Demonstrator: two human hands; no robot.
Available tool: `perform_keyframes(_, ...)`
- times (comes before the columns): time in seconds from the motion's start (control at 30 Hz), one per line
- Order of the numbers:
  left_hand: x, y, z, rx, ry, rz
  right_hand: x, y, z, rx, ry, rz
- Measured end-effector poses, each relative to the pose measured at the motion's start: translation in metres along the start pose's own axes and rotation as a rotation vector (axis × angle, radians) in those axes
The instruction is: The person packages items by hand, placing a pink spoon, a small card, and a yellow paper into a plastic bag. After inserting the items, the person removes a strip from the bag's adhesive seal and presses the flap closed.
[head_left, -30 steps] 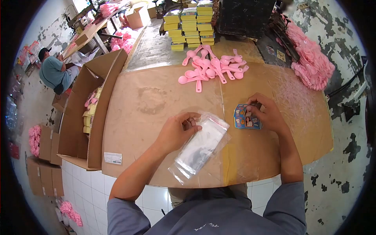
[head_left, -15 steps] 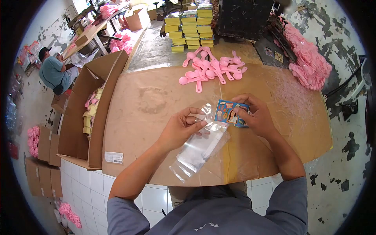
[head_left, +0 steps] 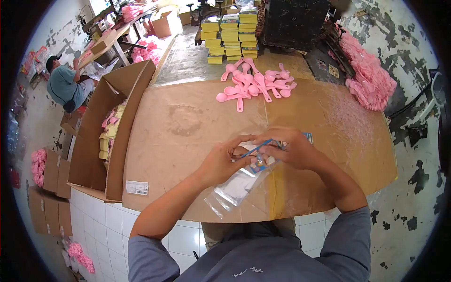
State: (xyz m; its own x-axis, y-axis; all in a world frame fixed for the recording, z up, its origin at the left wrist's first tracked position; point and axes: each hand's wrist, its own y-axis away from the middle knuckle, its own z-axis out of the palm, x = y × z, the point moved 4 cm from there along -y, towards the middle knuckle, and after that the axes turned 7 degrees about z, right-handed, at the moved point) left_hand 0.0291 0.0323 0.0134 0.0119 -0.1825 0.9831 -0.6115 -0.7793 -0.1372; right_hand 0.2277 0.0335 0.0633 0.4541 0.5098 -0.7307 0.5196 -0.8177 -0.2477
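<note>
Over the near middle of the cardboard-covered table, my left hand pinches the mouth of a clear plastic bag. My right hand grips a blue printed card, bent into a curve, with its lower part at the bag's opening. Fingers of both hands hide much of the card. Another blue printed piece shows just behind my right hand. Under my hands, more clear bags lie in a flat stack. Beyond them is a heap of pink spoons.
Stacks of yellow-edged cards stand at the back. An open cardboard box holding packed pieces is at the left. Clear plastic strands and a pink bundle lie at the right. A seated person works far left.
My right hand has brought the card left and down to the bag, where it now bends at the opening. My left hand has moved slightly toward it and holds the bag's mouth.
</note>
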Motion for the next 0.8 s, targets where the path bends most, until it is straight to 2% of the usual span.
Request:
perform_keyframes(0.07, -0.009, 0.002, -0.001, 0.021, -0.004, 0.024, 0.002, 0.000, 0.011, -0.003, -0.185, 0.128)
perform_keyframes(0.17, -0.001, -0.002, -0.007, 0.118, 0.134, 0.061, 0.019, 0.001, 0.006, 0.249, -0.334, 0.284)
perform_keyframes(0.27, 0.005, -0.003, -0.011, 0.228, 0.199, 0.078, 0.006, 0.004, 0.000, 0.244, -0.108, 0.258)
perform_keyframes(0.37, 0.005, -0.002, -0.011, 0.218, 0.180, 0.101, 0.002, 0.003, 0.015, 0.131, 0.023, 0.107)
perform_keyframes(0.47, -0.002, -0.003, -0.013, 0.218, 0.171, 0.065, 0.013, -0.014, 0.009, -0.052, -0.078, 0.035)
perform_keyframes(0.53, -0.001, -0.003, -0.015, 0.226, 0.197, 0.005, 0.053, -0.044, -0.019, -0.045, -0.173, 0.130)
perform_keyframes(0.6, -0.003, -0.004, -0.016, 0.232, 0.194, -0.010, 0.098, -0.080, -0.064, 0.277, 0.363, -0.112)
perform_keyframes(0.67, -0.017, -0.008, -0.016, 0.236, 0.159, 0.028, 0.159, -0.110, -0.092, 0.397, 0.432, 0.225)
perform_keyframes(0.77, -0.030, -0.010, -0.017, 0.201, 0.112, 0.033, 0.222, -0.138, -0.107, 0.259, 0.717, 0.220)
perform_keyframes(0.8, -0.029, -0.010, -0.017, 0.196, 0.117, 0.021, 0.241, -0.142, -0.103, 0.229, 0.685, 0.216)
